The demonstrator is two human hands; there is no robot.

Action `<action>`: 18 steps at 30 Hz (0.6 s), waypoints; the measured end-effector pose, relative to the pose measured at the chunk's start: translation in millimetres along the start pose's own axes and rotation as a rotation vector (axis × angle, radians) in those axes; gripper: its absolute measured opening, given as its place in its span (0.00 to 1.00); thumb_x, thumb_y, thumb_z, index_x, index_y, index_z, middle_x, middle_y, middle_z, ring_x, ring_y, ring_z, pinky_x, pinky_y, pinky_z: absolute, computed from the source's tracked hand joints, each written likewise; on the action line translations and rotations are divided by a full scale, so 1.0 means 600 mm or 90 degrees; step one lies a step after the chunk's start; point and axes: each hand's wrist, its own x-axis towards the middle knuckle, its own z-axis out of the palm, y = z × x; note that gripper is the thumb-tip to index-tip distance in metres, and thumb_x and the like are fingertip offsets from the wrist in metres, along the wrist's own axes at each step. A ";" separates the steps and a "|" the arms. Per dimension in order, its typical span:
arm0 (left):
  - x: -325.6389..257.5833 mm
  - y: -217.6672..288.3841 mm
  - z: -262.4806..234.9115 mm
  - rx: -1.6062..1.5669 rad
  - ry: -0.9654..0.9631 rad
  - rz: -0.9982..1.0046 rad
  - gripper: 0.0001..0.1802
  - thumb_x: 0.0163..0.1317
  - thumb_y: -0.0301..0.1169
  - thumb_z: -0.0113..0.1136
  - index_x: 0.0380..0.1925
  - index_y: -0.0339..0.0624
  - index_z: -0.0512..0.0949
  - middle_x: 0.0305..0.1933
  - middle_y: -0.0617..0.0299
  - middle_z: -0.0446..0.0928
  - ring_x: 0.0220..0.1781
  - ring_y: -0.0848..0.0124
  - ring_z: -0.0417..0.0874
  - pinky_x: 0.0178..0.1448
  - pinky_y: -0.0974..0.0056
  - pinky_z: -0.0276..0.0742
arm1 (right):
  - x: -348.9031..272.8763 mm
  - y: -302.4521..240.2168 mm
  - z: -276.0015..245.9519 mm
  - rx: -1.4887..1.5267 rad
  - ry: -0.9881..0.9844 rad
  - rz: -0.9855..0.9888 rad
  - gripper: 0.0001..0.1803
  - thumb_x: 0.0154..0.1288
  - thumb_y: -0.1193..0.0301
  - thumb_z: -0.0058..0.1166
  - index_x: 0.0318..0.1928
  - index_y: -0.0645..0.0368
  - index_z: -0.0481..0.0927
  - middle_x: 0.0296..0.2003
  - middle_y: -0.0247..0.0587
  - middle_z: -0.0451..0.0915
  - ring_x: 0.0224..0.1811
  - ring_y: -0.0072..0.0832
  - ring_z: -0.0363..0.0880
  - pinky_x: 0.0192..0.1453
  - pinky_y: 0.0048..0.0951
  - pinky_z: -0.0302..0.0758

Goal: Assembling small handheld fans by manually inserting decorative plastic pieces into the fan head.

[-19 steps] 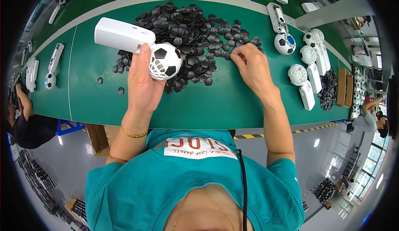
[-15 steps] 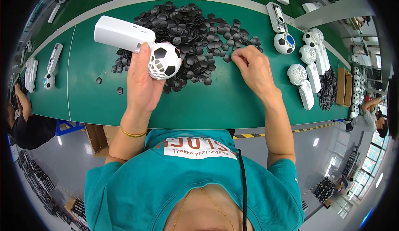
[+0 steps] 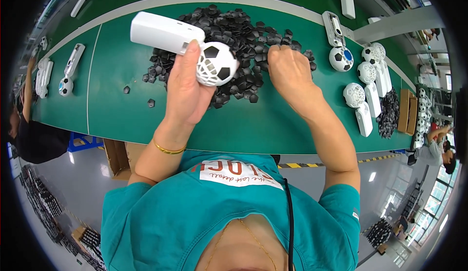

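A white handheld unit with a soccer-ball head (image 3: 218, 65) is gripped by my left hand (image 3: 187, 83), thumb across the joint where the long white handle (image 3: 163, 31) meets the ball. Black pentagons fill some of the ball's openings; its lower left side shows bare white lattice. My right hand (image 3: 291, 71) is curled closed, knuckles up, at the right part of a heap of small black pentagon pieces (image 3: 224, 24). Its fingertips are hidden, so whatever they pinch cannot be seen. The heap spreads behind the ball and both hands on the green table (image 3: 243, 129).
Several similar units with lattice balls (image 3: 354, 95) lie at the right, beside a dark bundle of pieces (image 3: 388, 112) and a cardboard box (image 3: 407, 110). At the left lies another unit (image 3: 66, 85). A person in dark clothes (image 3: 39, 139) sits beyond the left edge.
My right hand has shifted slightly left and turned its knuckles up over the heap, hiding its fingertips. My left hand keeps its grip on the unit. The whole view has shifted slightly.
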 end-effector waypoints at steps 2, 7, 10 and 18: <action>0.000 0.002 0.010 -0.067 -0.016 -0.028 0.19 0.72 0.41 0.46 0.53 0.38 0.66 0.47 0.55 0.77 0.50 0.64 0.81 0.53 0.54 0.82 | 0.001 -0.005 -0.004 -0.015 -0.005 -0.015 0.06 0.55 0.77 0.57 0.29 0.67 0.74 0.28 0.53 0.79 0.31 0.48 0.80 0.36 0.43 0.78; 0.007 0.009 0.025 -0.200 0.022 -0.052 0.18 0.71 0.42 0.49 0.49 0.38 0.69 0.47 0.55 0.77 0.51 0.63 0.80 0.56 0.50 0.81 | -0.009 0.023 -0.003 0.122 0.058 0.003 0.05 0.56 0.80 0.56 0.33 0.69 0.75 0.29 0.57 0.79 0.31 0.43 0.82 0.37 0.37 0.79; 0.013 0.008 0.035 -0.222 0.044 -0.042 0.18 0.70 0.43 0.50 0.48 0.38 0.69 0.47 0.56 0.77 0.51 0.63 0.80 0.57 0.51 0.80 | -0.024 0.017 -0.018 0.368 0.183 0.003 0.05 0.58 0.82 0.56 0.36 0.70 0.76 0.30 0.56 0.81 0.33 0.37 0.83 0.36 0.32 0.80; 0.020 -0.002 0.056 -0.270 0.064 -0.069 0.19 0.70 0.45 0.50 0.48 0.40 0.69 0.47 0.59 0.76 0.51 0.67 0.78 0.58 0.57 0.77 | -0.045 -0.117 -0.028 1.111 0.340 0.077 0.06 0.62 0.80 0.59 0.39 0.65 0.78 0.35 0.37 0.80 0.35 0.21 0.79 0.38 0.20 0.76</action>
